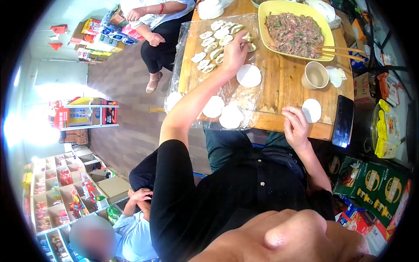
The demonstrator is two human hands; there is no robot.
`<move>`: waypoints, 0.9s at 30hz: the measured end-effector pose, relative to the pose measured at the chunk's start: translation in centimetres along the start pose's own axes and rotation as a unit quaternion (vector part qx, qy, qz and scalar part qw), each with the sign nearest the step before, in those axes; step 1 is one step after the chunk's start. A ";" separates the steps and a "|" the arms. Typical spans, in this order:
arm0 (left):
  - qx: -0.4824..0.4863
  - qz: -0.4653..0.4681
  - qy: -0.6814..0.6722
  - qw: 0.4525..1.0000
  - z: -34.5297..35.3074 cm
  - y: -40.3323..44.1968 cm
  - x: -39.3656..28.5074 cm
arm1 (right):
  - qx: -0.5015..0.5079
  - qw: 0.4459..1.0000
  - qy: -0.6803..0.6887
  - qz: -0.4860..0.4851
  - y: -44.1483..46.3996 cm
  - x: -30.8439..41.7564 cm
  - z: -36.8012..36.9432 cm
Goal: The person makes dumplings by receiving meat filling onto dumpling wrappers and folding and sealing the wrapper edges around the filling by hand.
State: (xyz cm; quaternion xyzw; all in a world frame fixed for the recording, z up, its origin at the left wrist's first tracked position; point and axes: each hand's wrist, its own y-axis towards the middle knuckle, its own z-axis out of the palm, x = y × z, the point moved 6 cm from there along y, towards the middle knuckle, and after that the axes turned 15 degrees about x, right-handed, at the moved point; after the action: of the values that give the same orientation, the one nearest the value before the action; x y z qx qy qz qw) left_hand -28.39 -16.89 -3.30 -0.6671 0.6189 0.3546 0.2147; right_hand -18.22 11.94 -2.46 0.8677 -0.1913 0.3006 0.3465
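Observation:
My left hand (235, 54) reaches across the table to the far rows of dumplings, its fingers closed at a dumpling (247, 37). Several pale folded dumplings (215, 52) lie in rows on a clear plastic sheet (183, 70). My right hand (297, 129) is held at the near table edge, fingers loosely bent and apart, with nothing visible in it. Beside it lies a round dough wrapper (311, 110). More wrappers, such as a round one (248, 76) near my left wrist, rest on the sheet, some partly under my left forearm.
A yellow dish (326, 32) of minced filling (292, 32) stands at the far right, chopsticks (340, 51) across its rim. Nearer are a paper cup (315, 75) and a black phone (343, 121) at the table's right edge. Two other people sit nearby, one by the far left table side.

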 end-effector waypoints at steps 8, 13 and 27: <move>0.006 0.092 0.181 0.979 0.1 -0.1 -1.4 | -0.002 1.000 0.021 0.014 -0.1 -0.3 0.0; 0.025 0.110 0.213 0.970 0.5 0.2 -2.0 | -0.001 1.000 0.024 0.021 -0.2 -0.3 -0.1; 0.021 0.138 0.262 0.955 0.5 -0.1 -2.6 | 0.008 1.000 0.015 0.011 -0.1 -0.2 0.1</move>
State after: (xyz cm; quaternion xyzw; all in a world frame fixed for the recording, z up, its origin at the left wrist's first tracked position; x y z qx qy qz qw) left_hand -28.36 -14.77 -1.74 -0.6399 0.7468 0.1810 0.0078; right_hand -18.27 11.93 -2.73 0.8639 -0.1932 0.3187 0.3388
